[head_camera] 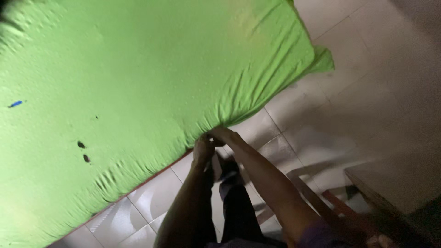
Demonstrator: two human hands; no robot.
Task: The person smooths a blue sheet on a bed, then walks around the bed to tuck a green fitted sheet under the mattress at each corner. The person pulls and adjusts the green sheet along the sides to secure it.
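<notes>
A bright green bed sheet [138, 82] covers a mattress that fills the upper left of the head view. Both my hands meet at the sheet's near edge. My left hand [203, 149] is closed around the hem. My right hand [222, 134] grips the same edge just beside it, fingers curled under the fabric. The sheet wrinkles and pulls toward my hands. A small blue mark and a few dark spots show on the sheet's left part. My dark trouser leg and foot are below the hands.
Pale glossy floor tiles [349, 92] spread to the right and below the bed. A dark wooden piece of furniture [390, 183] stands at the lower right. The sheet's corner [324, 59] hangs loose at the upper right.
</notes>
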